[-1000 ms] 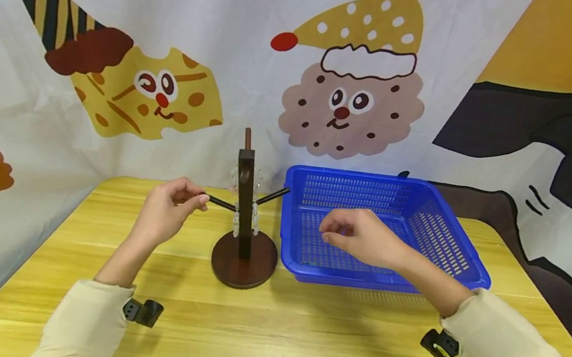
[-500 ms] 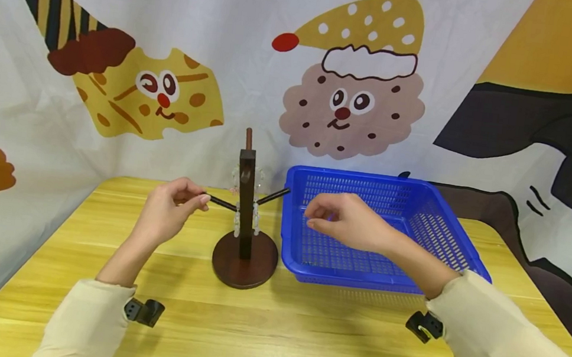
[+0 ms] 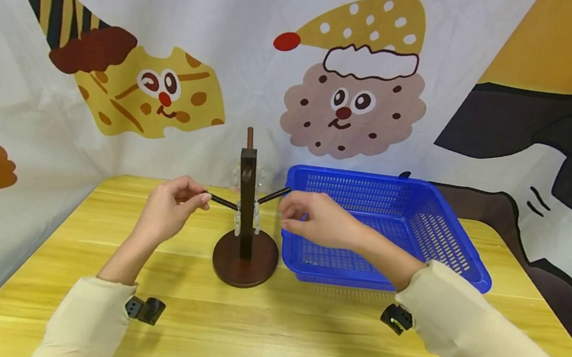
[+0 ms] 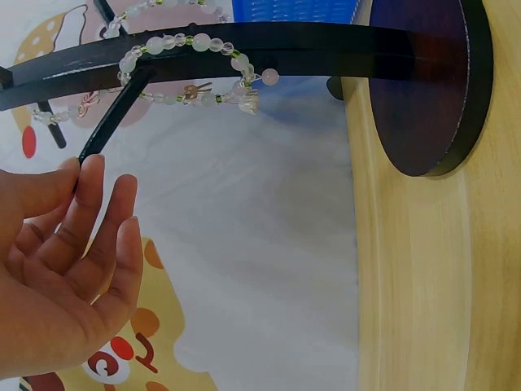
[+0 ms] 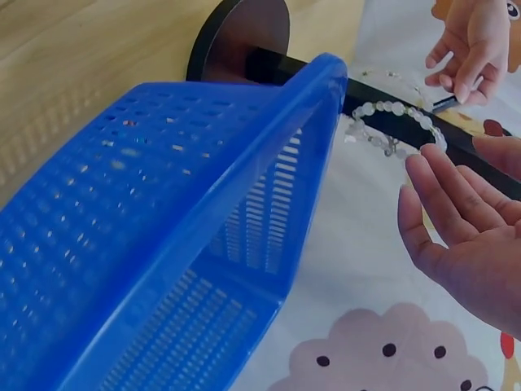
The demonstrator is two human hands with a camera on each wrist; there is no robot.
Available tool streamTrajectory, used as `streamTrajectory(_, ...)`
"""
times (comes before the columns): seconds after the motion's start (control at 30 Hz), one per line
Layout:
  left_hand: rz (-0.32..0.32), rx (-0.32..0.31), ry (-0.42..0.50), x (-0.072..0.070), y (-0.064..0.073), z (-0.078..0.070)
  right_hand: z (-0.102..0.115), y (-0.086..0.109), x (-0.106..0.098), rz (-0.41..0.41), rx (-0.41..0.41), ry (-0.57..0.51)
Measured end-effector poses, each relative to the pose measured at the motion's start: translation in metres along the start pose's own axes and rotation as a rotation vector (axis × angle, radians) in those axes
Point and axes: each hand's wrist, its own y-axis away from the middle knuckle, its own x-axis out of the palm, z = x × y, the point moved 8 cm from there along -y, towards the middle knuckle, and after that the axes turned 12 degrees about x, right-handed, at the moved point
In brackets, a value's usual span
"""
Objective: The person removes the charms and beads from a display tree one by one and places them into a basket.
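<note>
A dark wooden jewelry stand (image 3: 247, 197) with a round base (image 3: 245, 266) stands upright on the table. My left hand (image 3: 167, 208) pinches the tip of its left peg (image 3: 222, 201) between thumb and fingertips. From that peg hangs a bracelet (image 4: 201, 42) of clear and white beads with small charms. Another beaded bracelet (image 5: 395, 107) hangs on the stand's right side. My right hand (image 3: 323, 222) hovers right beside the right peg (image 3: 270, 196), overlapping the basket's left rim in the head view. Its fingers are loosely bent, and nothing shows between them.
A blue plastic basket (image 3: 359, 279) with slotted walls stands on the wooden table (image 3: 245, 334), just right of the stand. Another peg (image 3: 250, 138) sticks up at the stand's top. Behind hangs a white cloth (image 3: 255, 79) with cartoon prints.
My right hand has moved left from over the basket to the right peg. The left hand keeps its pinch on the left peg, and the stand stays in place.
</note>
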Motion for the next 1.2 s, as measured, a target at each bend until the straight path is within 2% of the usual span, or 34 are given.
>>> streamTrajectory(0.33,-0.003,0.004,-0.006,-0.001,0.0,0.0,0.004,-0.011,0.018,0.019,0.012,-0.009)
streamTrajectory(0.57,-0.003,0.007,-0.008,-0.001,-0.001,-0.001,0.001,-0.017,0.029,0.028,0.044,-0.053)
streamTrajectory(0.9,-0.002,0.011,-0.008,-0.001,0.0,-0.002,-0.002,-0.019,0.036,-0.004,0.077,-0.095)
streamTrajectory(1.2,-0.006,0.0,0.006,-0.002,0.001,-0.004,-0.006,-0.021,0.043,0.015,0.125,-0.146)
